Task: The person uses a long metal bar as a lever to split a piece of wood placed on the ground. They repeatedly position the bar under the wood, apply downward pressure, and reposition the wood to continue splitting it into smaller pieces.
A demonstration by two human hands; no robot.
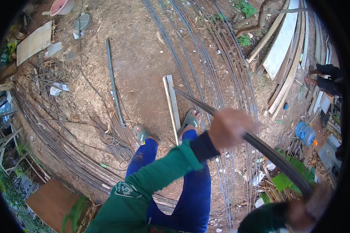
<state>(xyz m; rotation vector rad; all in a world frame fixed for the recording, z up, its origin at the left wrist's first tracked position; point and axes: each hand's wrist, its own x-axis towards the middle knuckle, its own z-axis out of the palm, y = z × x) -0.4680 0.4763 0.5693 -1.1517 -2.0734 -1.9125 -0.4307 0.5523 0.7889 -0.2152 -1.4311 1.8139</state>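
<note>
A long dark metal bar (274, 157) runs slantwise from the wood near my feet to the lower right. My left hand (230, 129), in a green sleeve with a dark cuff, is closed round its middle part. Lower right, my right hand (308, 209) grips the near end; it is blurred and partly cut by the dark rim. The bar's thin far tip lies close to a narrow wooden plank (171, 103), but whether they touch I cannot tell. That plank lies on the ground beside my right sandal (191, 121).
Long thin metal rods (206, 66) stretch along the ground ahead and right. More rods (58, 143) curve on the left, near a coil of wire (118, 147). A dark pipe (113, 81) lies ahead. Boards (282, 46), a blue water jug (305, 133) and another person's legs (324, 79) are right.
</note>
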